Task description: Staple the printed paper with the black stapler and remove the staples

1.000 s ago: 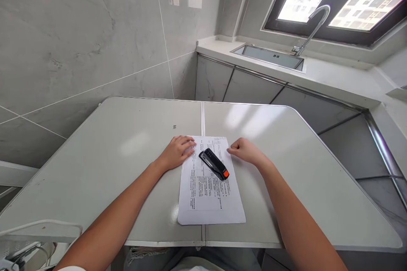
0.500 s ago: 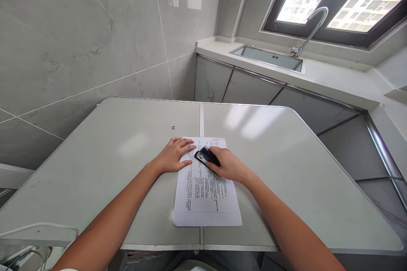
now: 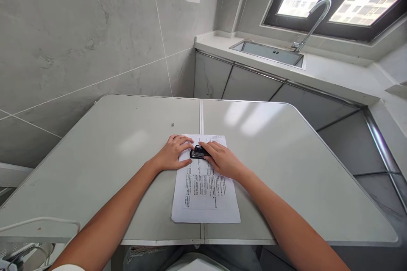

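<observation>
A small black stapler point(image 3: 199, 152) lies over the upper part of a printed sheet of paper point(image 3: 206, 214). My right hand point(image 3: 224, 161) is closed around the stapler's right end. Its left end points at my left hand point(image 3: 174, 152), close to the thumb and fingers. That left hand rests at the paper's upper left edge, fingers spread and partly on the sheet. Whether the paper is one sheet or a stack, I cannot tell. Beyond the paper, two tiny dark pieces, perhaps staples point(image 3: 172, 125), lie on the white table point(image 3: 95, 178).
A white cable point(image 3: 41, 219) runs over the table's near left corner. Behind stands a counter point(image 3: 333, 67) with a sink point(image 3: 270, 53) and a tap point(image 3: 318, 21) under a window. A grey tiled wall point(image 3: 79, 29) rises at the left. A seam splits the tabletop down the middle.
My right hand has turned the stapler from slanted to nearly level and shifted it slightly left, nearer my left hand. The left hand stays almost in place; the view has tilted a little.
</observation>
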`<state>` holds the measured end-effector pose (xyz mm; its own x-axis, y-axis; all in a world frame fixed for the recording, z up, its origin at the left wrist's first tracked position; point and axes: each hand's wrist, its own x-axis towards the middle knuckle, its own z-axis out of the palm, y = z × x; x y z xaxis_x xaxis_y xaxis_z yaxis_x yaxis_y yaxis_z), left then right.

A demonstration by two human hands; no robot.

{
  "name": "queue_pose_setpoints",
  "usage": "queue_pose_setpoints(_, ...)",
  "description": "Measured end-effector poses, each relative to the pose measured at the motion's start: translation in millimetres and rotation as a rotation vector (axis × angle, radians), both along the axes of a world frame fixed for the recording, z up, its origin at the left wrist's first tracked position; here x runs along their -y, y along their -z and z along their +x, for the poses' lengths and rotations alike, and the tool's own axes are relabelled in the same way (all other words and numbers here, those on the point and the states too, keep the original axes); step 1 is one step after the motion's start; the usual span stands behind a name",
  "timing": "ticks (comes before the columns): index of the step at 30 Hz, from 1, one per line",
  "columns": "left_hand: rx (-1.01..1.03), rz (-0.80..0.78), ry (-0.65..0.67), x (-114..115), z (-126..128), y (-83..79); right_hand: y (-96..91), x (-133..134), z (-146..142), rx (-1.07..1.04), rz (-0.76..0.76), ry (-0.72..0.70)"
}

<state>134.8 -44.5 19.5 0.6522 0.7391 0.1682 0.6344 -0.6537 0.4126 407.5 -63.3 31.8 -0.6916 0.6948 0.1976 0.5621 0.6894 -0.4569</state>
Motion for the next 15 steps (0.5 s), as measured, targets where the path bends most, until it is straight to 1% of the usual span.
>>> queue_pose_setpoints(3,0.011,-0.013,-0.015,-0.5,0.7,0.6,-2.2,-3.6,4.3,-0.04,0.004,-0.003)
queue_pose_setpoints(6,0.014,-0.03,-0.03,-1.6,1.2,0.9,-9.5,-11.4,21.2,-0.119,0.014,0.055)
queue_pose_setpoints(8,0.016,-0.04,-0.033,-2.2,1.2,1.1,-14.6,-17.8,38.6,-0.172,-0.053,0.115)
queue_pose_setpoints(10,0.02,-0.045,-0.033,-2.8,1.0,1.7,-17.6,-23.4,55.6,-0.182,-0.16,0.149)
queue_pose_setpoints(12,0.027,-0.045,-0.034,-3.4,0.5,2.6,-18.4,-26.9,67.3,-0.147,-0.246,0.15)
queue_pose_setpoints(15,0.038,-0.044,-0.035,-4.2,-0.1,4.1,-18.2,-28.3,71.5,-0.1,-0.316,0.105)
